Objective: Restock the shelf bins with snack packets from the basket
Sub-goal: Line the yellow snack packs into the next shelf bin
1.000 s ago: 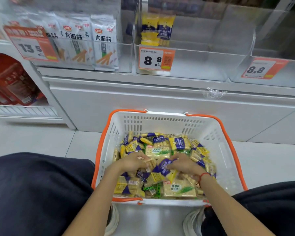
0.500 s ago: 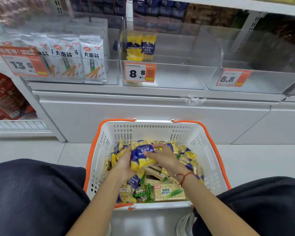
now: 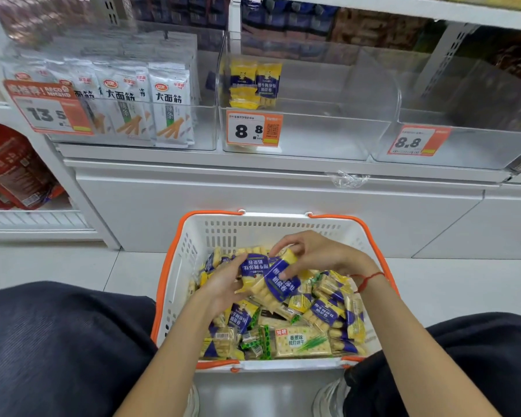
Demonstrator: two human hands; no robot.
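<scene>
Dark trouser legs (image 3: 57, 350) low down on both sides, knees spread, with a white shoe (image 3: 328, 395) peeking out near the bottom. Between the knees, a white basket (image 3: 178, 284) with an orange rim, sitting on the pale floor and piled with snack packets (image 3: 328, 314) in blue and yellow, plus one flat cracker pack (image 3: 301, 344) with green writing near the front. Above the pile, two bare hands close together. Left hand (image 3: 223, 284) curled under a small bunch of blue and yellow packets (image 3: 268, 278), holding them up from below. Right hand (image 3: 319, 254) bent over the top of the same bunch, fingertips (image 3: 283, 275) pinching the packets, a red string (image 3: 367, 279) round the wrist. Past the basket, a white shelf front (image 3: 253, 200). Up on the shelf, a row of clear bins. Middle bin (image 3: 328, 139) nearly bare, just a few matching yellow and blue packets (image 3: 254, 82) standing at its back left, an orange price tag (image 3: 253, 129) reading 8.8 stuck on the front. Left bin (image 3: 206, 129) full of silver bags (image 3: 169, 103). Right bin (image 3: 478, 149) with another 8.8 tag (image 3: 417, 141).
</scene>
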